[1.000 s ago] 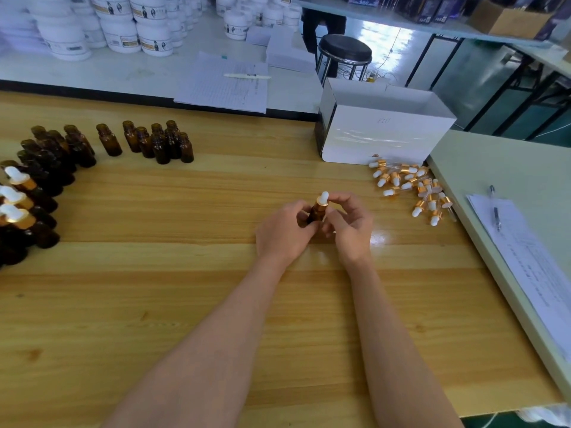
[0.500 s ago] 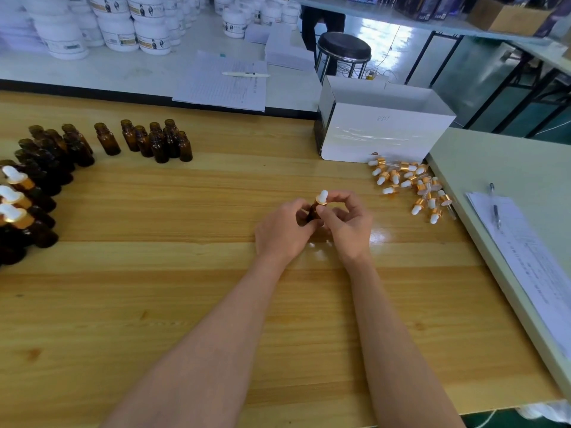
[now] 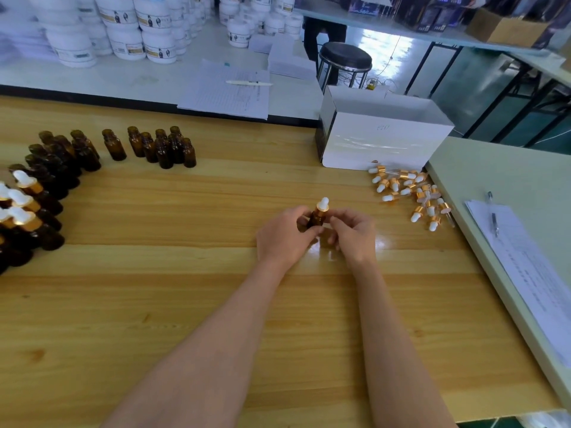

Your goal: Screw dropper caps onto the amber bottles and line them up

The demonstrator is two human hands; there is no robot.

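Observation:
My left hand (image 3: 285, 237) grips a small amber bottle (image 3: 316, 218) over the middle of the wooden table (image 3: 185, 288). A dropper cap (image 3: 323, 205) with a white bulb and gold collar sits on the bottle's neck. My right hand (image 3: 355, 234) is just right of the bottle with curled fingers near its body; the fingertips have come off the cap. Loose dropper caps (image 3: 411, 193) lie in a pile at the right. Uncapped amber bottles (image 3: 160, 146) stand at the back left. Capped bottles (image 3: 24, 208) stand at the far left edge.
A white open box (image 3: 380, 134) stands behind the cap pile. A pale green table (image 3: 506, 180) with papers and a pen (image 3: 492, 214) adjoins on the right. Papers with a pen (image 3: 228, 88), white jars (image 3: 123, 32) and a black stool (image 3: 345, 60) are beyond.
My right fingers were pinching and turning the cap; now they have dropped off it to beside the bottle. The bottle stays in my left hand at the same spot.

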